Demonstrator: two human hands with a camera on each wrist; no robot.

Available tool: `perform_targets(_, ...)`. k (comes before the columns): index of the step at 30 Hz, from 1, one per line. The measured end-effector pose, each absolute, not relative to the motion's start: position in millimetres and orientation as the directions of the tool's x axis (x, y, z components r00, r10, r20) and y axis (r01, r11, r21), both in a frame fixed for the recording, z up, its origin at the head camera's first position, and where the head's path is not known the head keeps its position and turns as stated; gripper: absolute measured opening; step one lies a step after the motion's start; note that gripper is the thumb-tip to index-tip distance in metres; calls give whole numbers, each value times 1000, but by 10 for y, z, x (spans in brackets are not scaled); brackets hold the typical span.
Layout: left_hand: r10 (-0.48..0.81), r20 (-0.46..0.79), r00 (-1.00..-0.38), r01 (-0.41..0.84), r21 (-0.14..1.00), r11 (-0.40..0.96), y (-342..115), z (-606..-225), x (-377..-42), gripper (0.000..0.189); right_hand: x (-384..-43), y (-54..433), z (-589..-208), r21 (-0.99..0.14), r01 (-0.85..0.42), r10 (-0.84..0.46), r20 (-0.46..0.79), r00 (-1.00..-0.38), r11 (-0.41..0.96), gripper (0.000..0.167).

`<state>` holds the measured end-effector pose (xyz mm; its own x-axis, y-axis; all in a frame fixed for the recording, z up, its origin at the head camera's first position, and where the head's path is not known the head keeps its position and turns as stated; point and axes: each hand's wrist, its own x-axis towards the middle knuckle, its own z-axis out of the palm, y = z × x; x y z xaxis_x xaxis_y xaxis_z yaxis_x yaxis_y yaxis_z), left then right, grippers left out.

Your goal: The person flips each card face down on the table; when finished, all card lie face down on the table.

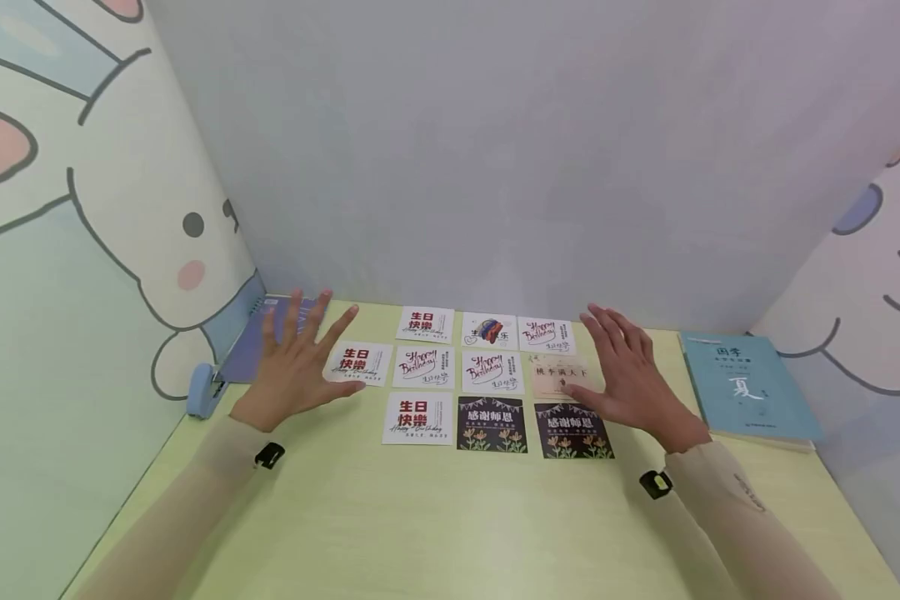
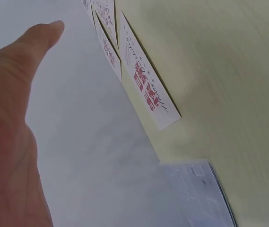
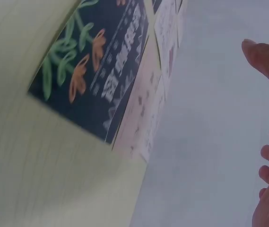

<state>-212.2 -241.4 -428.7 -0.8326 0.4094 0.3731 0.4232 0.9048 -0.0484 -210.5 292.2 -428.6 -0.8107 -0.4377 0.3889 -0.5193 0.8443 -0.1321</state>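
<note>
Several small cards lie in rows on the table. White ones with red characters, such as one card (image 1: pixel 417 419), are on the left, and white "Happy Birthday" cards (image 1: pixel 492 372) are in the middle. At the front are a black flowered card (image 1: pixel 492 427) and a similar black card (image 1: pixel 574 442) to its right; a pinkish card (image 1: pixel 547 385) is partly hidden by the right thumb. My left hand (image 1: pixel 288 379) hovers with fingers spread, nearest a red-lettered card (image 2: pixel 148 90). Over the right-hand cards my right hand (image 1: pixel 633 379) is held with fingers extended. Neither hand holds anything.
A purple spiral notebook (image 1: pixel 243 354) lies at the back left, with a blue stapler (image 1: pixel 201 392) by its corner. At the right lies a blue book (image 1: pixel 746 387). A grey wall (image 1: pixel 495 167) closes off the back, and side walls with cartoon drawings flank the table (image 1: pixel 495 533).
</note>
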Motion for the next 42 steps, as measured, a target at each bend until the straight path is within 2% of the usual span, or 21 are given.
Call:
perform_targets(3,387,264,-884,402,3,916,-2419,-4288,-2158,121,-2162,2758,-4299,-190,-550,-449,397,-801,813,111)
perform_targets(7,363,139,-921,377,98,921,-2404,-4306,-2247,128,-2229,2521,-4318,-276,-571,-452,392,-801,773,108)
perform_targets(14,396,37,-918,389,292,874,-2394,-4426,-2450,131,-2293,2092,-4443,-383,-574,-463,347,-816,724,105)
perform_targets(19,402,4,-916,373,380,847,-2434,-4464,-2513,126,-2329,1826,-4528,-404,-619,-517,342,-785,673,102)
perform_targets(23,403,-6,-915,366,404,838,-2474,-4495,-2539,125,-2347,1637,-4566,-478,-620,-547,301,-781,622,98)
perform_targets(30,421,-24,-907,368,444,817,-2444,-4580,-2601,131,-2392,1319,-4613,-624,-535,-564,177,-806,569,94)
perform_targets(36,454,-44,-890,385,462,799,-2389,-4610,-2683,136,-2473,1044,-4644,-663,-469,-557,93,-825,583,93)
perform_targets(42,465,-75,-882,375,485,790,-2399,-4689,-2757,132,-2596,822,-4661,-649,-481,-580,74,-811,589,91)
